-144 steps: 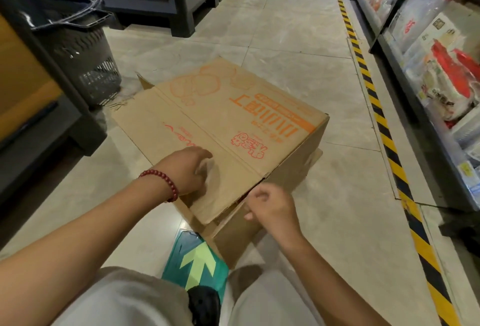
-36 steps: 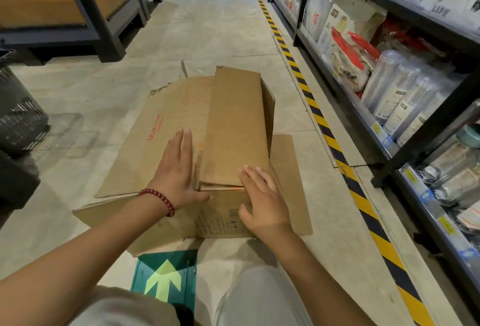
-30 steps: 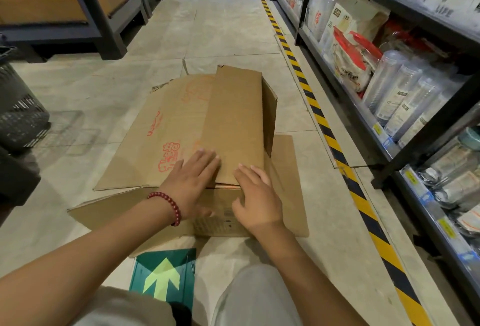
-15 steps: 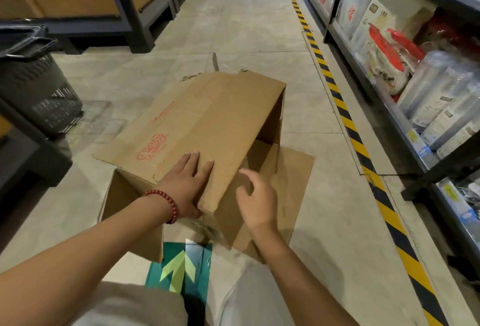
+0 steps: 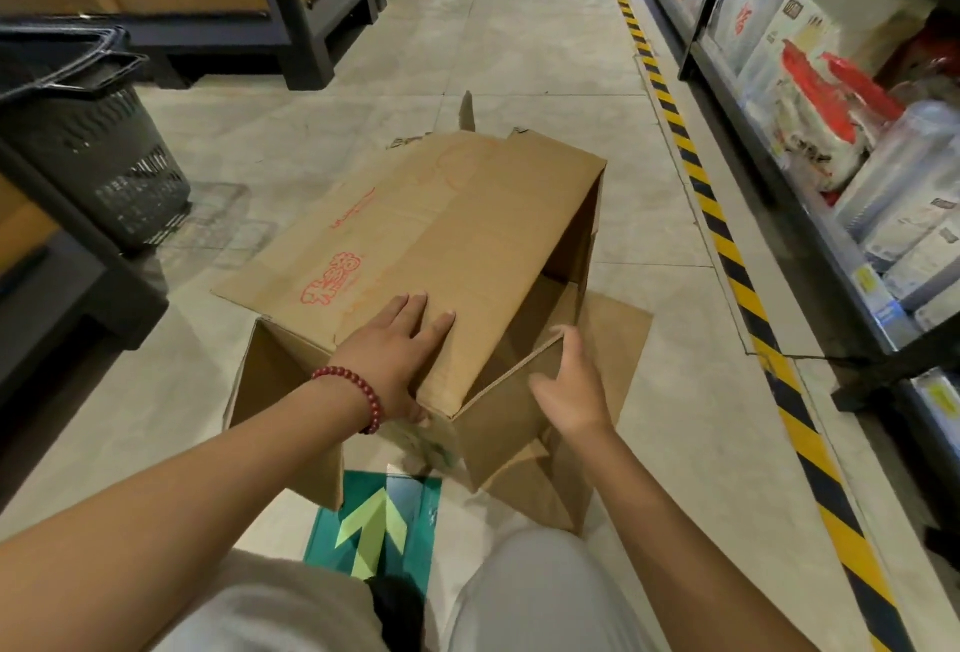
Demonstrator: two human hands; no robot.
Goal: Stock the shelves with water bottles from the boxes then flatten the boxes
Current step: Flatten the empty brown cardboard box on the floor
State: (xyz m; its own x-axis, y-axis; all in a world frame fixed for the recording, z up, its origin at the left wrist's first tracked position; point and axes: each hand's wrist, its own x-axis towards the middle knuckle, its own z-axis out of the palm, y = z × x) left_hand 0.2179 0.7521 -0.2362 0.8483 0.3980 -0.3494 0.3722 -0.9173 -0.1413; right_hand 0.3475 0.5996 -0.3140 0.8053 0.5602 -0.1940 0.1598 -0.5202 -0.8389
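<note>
The left hand [image 5: 397, 350] is lying on the near end of the cardboard box [image 5: 457, 246], fingers out straight across the top panel and the thumb going down over the near edge. Under both hands the tiled floor [image 5: 524, 38] is carrying the half-collapsed box; beyond them an aisle is running off between dark wooden units and a shelf [image 5: 852, 256] of packaged goods to the right, with a yellow-and-black stripe [image 5: 727, 246] along it. A dark basket [image 5: 98, 152] is standing off to the left, partly cut off. The red print on the box is staying unreadable. The right hand [image 5: 571, 386] is hovering open at a side flap's edge; contact is hard to judge.
</note>
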